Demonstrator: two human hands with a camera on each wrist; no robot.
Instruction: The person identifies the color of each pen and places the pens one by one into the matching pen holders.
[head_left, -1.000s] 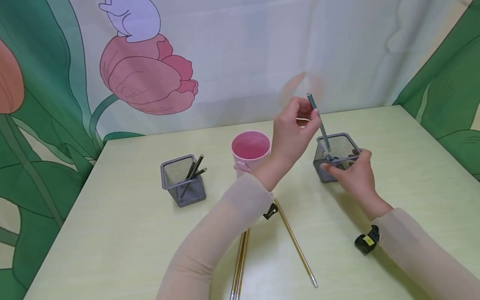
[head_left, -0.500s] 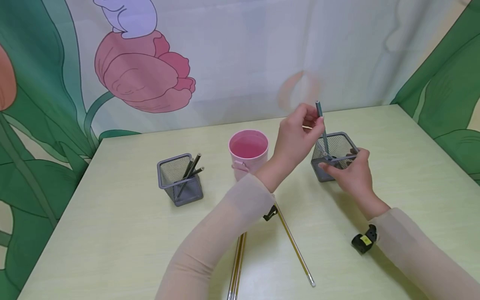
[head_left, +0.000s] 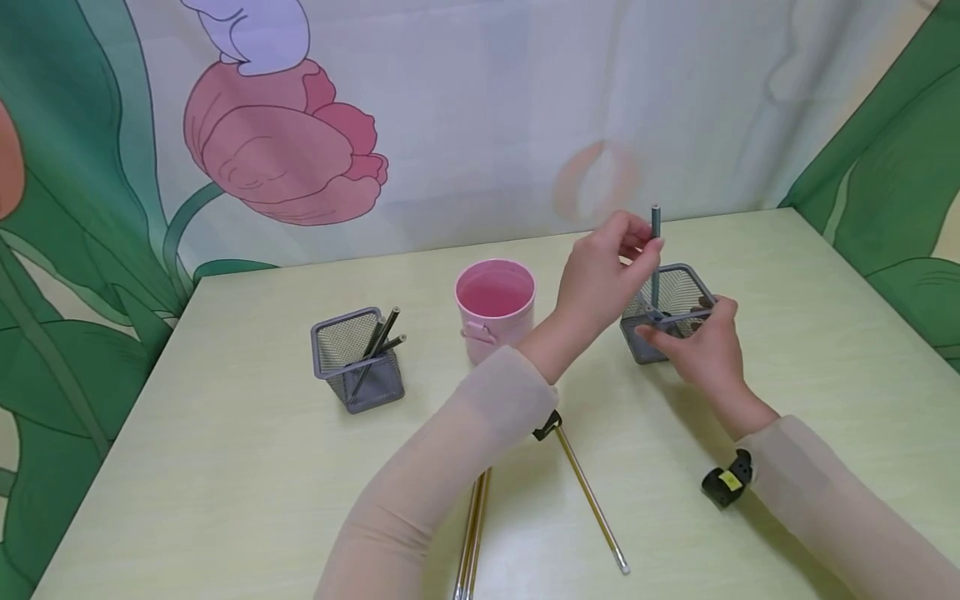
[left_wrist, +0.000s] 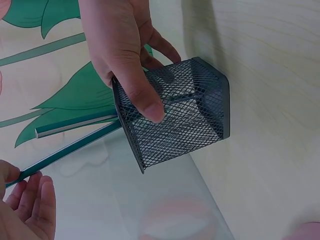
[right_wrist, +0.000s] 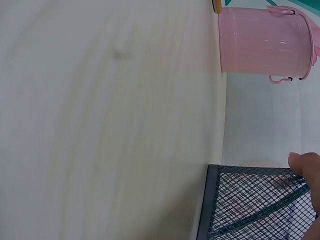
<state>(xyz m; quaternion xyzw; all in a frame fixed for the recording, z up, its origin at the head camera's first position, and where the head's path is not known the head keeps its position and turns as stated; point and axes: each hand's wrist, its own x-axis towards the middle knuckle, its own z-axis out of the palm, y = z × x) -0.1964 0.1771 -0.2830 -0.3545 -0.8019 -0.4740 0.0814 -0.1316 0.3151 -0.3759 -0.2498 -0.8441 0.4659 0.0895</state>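
Observation:
My left hand pinches the upper part of a dark green pencil. Its lower end is inside the right mesh pencil holder, and in the head view it stands nearly upright. My right hand grips that grey holder by its near right side, thumb at the front wall. In the left wrist view a second green pencil leans out of the holder, apart from the held pencil. Through the mesh in the right wrist view, a green pencil slants beside my right hand.
A pink bucket stands in the middle of the table. Left of it is another mesh holder with several dark pencils. Yellow pencils lie at the front: one slanted pencil and a bundle partly behind my left sleeve.
My left hand has moved right and slightly down, bringing the pencil from tilted to nearly upright in the holder. My right hand keeps its grip. The whole head view has shifted slightly.

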